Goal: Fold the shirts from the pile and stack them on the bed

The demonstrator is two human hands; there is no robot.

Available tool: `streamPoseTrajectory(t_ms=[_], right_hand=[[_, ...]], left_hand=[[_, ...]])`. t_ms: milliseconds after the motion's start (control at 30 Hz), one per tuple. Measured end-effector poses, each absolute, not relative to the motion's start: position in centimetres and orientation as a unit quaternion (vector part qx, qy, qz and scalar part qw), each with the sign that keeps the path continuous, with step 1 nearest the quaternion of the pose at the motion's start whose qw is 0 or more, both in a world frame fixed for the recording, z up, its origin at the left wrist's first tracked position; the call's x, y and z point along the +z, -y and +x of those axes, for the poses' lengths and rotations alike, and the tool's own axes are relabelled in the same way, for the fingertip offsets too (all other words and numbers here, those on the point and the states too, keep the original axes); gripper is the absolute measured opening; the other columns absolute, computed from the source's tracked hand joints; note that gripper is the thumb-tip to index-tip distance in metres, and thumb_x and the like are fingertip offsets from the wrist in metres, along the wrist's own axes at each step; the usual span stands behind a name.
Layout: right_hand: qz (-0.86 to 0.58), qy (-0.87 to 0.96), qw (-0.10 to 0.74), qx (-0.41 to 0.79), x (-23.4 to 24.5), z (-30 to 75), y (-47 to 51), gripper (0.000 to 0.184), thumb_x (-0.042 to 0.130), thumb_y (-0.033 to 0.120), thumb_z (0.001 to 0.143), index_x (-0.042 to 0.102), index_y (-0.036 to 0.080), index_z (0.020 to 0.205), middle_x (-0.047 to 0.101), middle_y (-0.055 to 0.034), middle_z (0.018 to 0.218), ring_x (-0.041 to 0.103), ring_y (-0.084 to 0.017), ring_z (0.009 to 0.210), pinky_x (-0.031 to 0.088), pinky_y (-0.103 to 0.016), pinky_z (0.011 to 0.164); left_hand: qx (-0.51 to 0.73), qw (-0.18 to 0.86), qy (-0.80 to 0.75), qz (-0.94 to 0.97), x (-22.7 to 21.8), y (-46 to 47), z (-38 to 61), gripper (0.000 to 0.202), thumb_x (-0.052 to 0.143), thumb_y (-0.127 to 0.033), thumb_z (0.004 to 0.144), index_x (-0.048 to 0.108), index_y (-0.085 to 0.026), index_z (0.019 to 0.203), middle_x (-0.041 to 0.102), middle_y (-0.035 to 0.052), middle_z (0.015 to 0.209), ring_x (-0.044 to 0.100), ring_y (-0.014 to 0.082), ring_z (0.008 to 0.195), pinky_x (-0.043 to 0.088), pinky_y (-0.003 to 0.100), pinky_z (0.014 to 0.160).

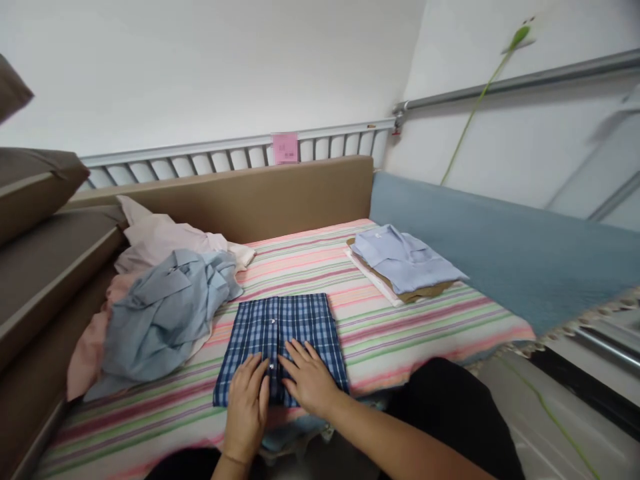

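Note:
A dark blue plaid shirt (pixel 280 327), folded into a rectangle with its button placket facing up, lies on the striped bed sheet (pixel 400 333). My left hand (pixel 247 403) rests flat on its near left part, fingers stretched out. My right hand (pixel 307 377) lies flat on its near right part, fingers spread. Both hands press on the near edge of the shirt and hold nothing.
A heap of unfolded light blue and pink clothes (pixel 160 307) lies to the left. A stack of folded shirts (pixel 405 267) sits at the far right. Brown cushions (pixel 35 227) rise on the left, a tan backrest (pixel 250 193) behind, a blue blanket (pixel 500 247) on the right.

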State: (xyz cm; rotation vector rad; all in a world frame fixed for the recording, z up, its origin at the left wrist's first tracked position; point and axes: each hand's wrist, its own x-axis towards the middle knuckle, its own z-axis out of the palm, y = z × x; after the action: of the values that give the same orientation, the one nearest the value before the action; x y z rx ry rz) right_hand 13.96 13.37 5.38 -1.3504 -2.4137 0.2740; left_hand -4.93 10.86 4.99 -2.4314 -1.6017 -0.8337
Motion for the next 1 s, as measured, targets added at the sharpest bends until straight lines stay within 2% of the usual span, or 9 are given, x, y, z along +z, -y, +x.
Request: streamPoseTrajectory(t_ms=[133, 267, 467, 567, 767, 867, 1000], right_hand=[[-0.478, 0.852, 0.189, 0.098, 4.8, 14.4, -12.9, 0.051, 0.037, 0.048, 0.091, 0.036, 0.028, 0.138, 0.029, -0.0058, 0.148, 0.019, -0.023, 0.137, 0.015, -0.047, 0.111], [-0.473, 0.854, 0.2, 0.086, 4.4, 15.1, -12.2, 0.053, 0.041, 0.045, 0.09, 0.033, 0.03, 0.139, 0.025, -0.0057, 0.149, 0.017, -0.025, 0.137, 0.017, -0.05, 0.11], [-0.468, 0.857, 0.204, 0.075, 2.7, 17.4, -10.8, 0.057, 0.047, 0.037, 0.088, 0.027, 0.033, 0.141, 0.02, -0.006, 0.151, 0.015, -0.026, 0.138, 0.02, -0.052, 0.109], [-0.455, 0.868, 0.19, 0.064, 2.5, 19.1, -9.9, 0.062, 0.051, 0.038, 0.086, 0.025, 0.032, 0.142, 0.019, -0.0084, 0.151, 0.014, -0.027, 0.138, 0.021, -0.053, 0.108], [-0.392, 0.905, 0.139, 0.084, 3.5, 22.6, -10.2, 0.072, 0.06, 0.039, 0.08, 0.025, 0.03, 0.142, 0.019, -0.0105, 0.15, 0.014, -0.027, 0.138, 0.02, -0.053, 0.109], [-0.377, 0.912, 0.116, 0.111, 4.2, 23.9, -11.1, 0.071, 0.062, 0.038, 0.078, 0.029, 0.03, 0.141, 0.023, -0.0119, 0.149, 0.016, -0.027, 0.137, 0.019, -0.052, 0.109], [-0.373, 0.915, 0.1, 0.119, 4.2, 24.8, -12.0, 0.069, 0.061, 0.025, 0.076, 0.033, 0.027, 0.139, 0.029, -0.0136, 0.147, 0.019, -0.027, 0.137, 0.018, -0.051, 0.109]], left_hand=[[-0.189, 0.111, 0.555, -0.802, 2.5, -12.1, -4.8, 0.045, 0.04, -0.026, 0.088, 0.042, -0.025, 0.133, 0.045, 0.0079, 0.139, 0.036, 0.0272, 0.129, 0.029, 0.055, 0.102], [-0.155, 0.125, 0.576, -0.793, 1.2, -12.3, -4.9, 0.05, 0.038, -0.027, 0.088, 0.033, -0.027, 0.138, 0.037, 0.0072, 0.144, 0.03, 0.0279, 0.133, 0.022, 0.059, 0.103], [-0.142, 0.127, 0.574, -0.796, 1.8, -12.1, -5.1, 0.051, 0.036, -0.027, 0.089, 0.028, -0.029, 0.139, 0.037, 0.0052, 0.144, 0.031, 0.0258, 0.133, 0.027, 0.055, 0.102], [-0.138, 0.149, 0.557, -0.805, 1.6, -11.1, -5.4, 0.053, 0.039, -0.027, 0.088, 0.026, -0.03, 0.14, 0.033, 0.0045, 0.146, 0.028, 0.0262, 0.134, 0.027, 0.054, 0.103], [-0.125, 0.131, 0.521, -0.834, 0.9, -9.5, -6.2, 0.065, 0.051, -0.038, 0.081, 0.025, -0.031, 0.14, 0.035, 0.0043, 0.145, 0.029, 0.0279, 0.133, 0.03, 0.052, 0.101], [-0.108, 0.107, 0.519, -0.841, 1.7, -9.9, -6.9, 0.061, 0.048, -0.03, 0.083, 0.026, -0.033, 0.139, 0.037, 0.0031, 0.144, 0.034, 0.0241, 0.131, 0.031, 0.048, 0.101], [-0.09, 0.092, 0.503, -0.855, 2.8, -10.8, -8.1, 0.062, 0.044, -0.014, 0.079, 0.033, -0.03, 0.137, 0.042, 0.0037, 0.141, 0.039, 0.0203, 0.128, 0.033, 0.041, 0.1]])
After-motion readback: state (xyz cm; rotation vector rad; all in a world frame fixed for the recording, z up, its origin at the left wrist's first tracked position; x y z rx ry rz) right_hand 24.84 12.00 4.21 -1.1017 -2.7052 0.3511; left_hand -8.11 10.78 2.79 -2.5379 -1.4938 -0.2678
